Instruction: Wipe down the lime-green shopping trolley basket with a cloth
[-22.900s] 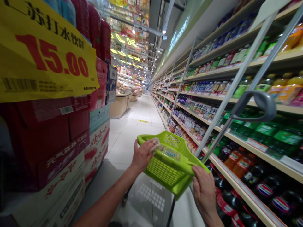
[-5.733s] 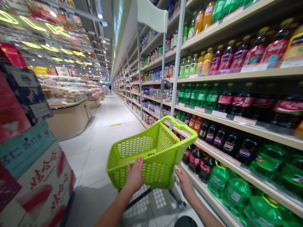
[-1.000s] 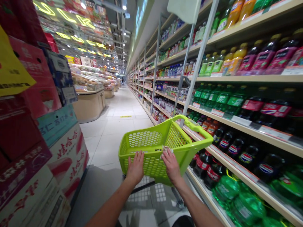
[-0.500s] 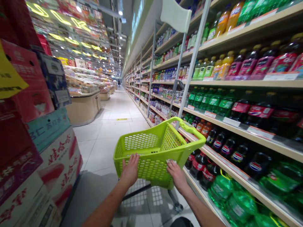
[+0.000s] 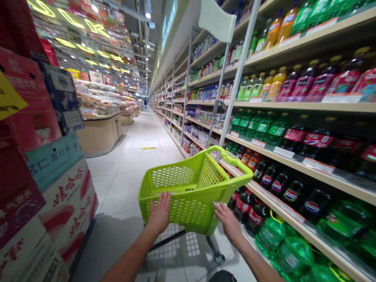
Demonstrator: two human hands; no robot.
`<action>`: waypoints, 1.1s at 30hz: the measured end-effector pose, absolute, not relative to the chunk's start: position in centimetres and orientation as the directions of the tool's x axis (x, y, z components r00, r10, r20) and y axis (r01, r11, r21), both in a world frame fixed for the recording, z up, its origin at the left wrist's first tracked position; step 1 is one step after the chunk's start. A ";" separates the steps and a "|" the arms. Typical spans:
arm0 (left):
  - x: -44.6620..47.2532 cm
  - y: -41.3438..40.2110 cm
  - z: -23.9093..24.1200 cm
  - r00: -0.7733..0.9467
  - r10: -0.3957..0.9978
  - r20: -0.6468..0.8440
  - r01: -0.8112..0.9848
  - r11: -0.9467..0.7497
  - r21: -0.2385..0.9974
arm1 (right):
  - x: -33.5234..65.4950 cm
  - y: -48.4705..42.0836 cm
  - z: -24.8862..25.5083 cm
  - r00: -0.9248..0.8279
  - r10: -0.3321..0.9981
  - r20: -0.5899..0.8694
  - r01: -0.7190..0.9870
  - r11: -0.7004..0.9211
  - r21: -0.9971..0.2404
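Note:
A lime-green plastic shopping cart (image 5: 194, 199) stands crosswise in front of me, its basket bare inside. My left hand (image 5: 160, 209) rests on the near side wall by the rim, with its fingers spread and stretched out. At the cart's handle end, my right hand (image 5: 227, 219) is near the same wall, fingers bent forward. A small whitish crumpled thing (image 5: 216, 204) shows at its fingertips, too small to name. I cannot tell whether these fingertips touch the cart.
Drink shelves (image 5: 311, 105) with bottles line the right side. Stacked drink cartons (image 5: 64, 188) stand close on the left. A tiled aisle (image 5: 138, 156) runs ahead past a rounded display counter (image 5: 100, 135). A pale sign (image 5: 217, 19) on a pole rises beyond the cart.
My right hand has shifted slightly right and down along the cart wall. The left hand keeps its place on the side. The whole view has drifted a little.

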State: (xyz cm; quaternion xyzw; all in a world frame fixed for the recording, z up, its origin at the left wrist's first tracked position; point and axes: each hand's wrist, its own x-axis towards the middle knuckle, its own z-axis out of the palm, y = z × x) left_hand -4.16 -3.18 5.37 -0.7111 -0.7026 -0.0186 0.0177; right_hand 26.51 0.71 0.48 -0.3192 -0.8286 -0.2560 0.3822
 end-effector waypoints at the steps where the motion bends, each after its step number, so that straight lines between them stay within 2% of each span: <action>1: -4.2 -3.2 5.4 0.015 0.998 0.054 1.000 -0.015 -0.002 | 26.9 0.9 1.5 -0.470 0.350 0.811 0.746 0.649 0.152; 5: -4.0 -3.2 5.4 -0.006 0.998 0.066 1.000 0.007 -0.006 | 29.1 3.4 8.4 -0.220 0.337 0.915 0.869 0.495 0.026; 7: -4.0 -3.3 5.5 -0.017 0.998 0.061 1.000 0.017 0.001 | 30.0 4.2 9.3 -0.180 0.342 0.922 0.898 0.440 0.012; 9: -4.0 -3.3 5.5 -0.009 0.998 0.062 1.000 0.009 0.007 | 30.4 3.7 7.4 -0.200 0.404 0.893 0.906 0.423 0.012; 11: -4.0 -3.4 5.5 0.004 0.998 0.065 1.000 -0.005 0.017 | 30.3 2.4 4.4 -0.303 0.465 0.832 0.872 0.487 0.046; 14: -4.0 -3.4 5.5 0.002 0.998 0.063 0.999 -0.005 0.032 | 30.6 0.8 3.4 -0.430 0.460 0.777 0.795 0.601 0.084; 18: -3.8 -3.5 5.7 -0.001 0.998 0.060 0.999 -0.001 0.045 | 32.5 2.6 10.2 -0.189 0.367 0.911 0.877 0.480 -0.011; 20: -4.0 -3.5 5.8 0.016 0.998 0.064 0.998 -0.020 0.064 | 32.7 4.2 12.6 -0.138 0.369 0.919 0.919 0.394 -0.021; 22: -4.6 -3.7 5.8 -0.011 0.997 0.081 0.996 0.003 0.093 | 31.5 5.1 12.1 -0.196 0.430 0.881 0.925 0.379 0.020; 24: -5.4 -3.9 5.7 -0.081 0.991 0.110 0.992 0.069 0.109 | 28.9 5.1 9.5 -0.340 0.458 0.822 0.880 0.464 0.105; 26: -6.4 -4.2 5.4 -0.117 0.982 0.148 0.990 0.103 0.095 | 26.3 4.5 6.7 -0.493 0.409 0.768 0.789 0.581 0.197; 28: -7.1 -4.4 5.3 -0.094 0.982 0.164 0.994 0.083 0.073 | 25.2 4.0 5.7 -0.575 0.370 0.729 0.730 0.635 0.253; 30: -7.5 -4.4 5.3 -0.086 0.984 0.157 0.995 0.076 0.070 | 26.4 3.9 6.6 -0.561 0.401 0.724 0.761 0.593 0.262; 33: -7.5 -4.4 5.2 -0.091 0.987 0.135 0.993 0.080 0.085 | 30.1 4.3 9.3 -0.384 0.488 0.784 0.898 0.397 0.192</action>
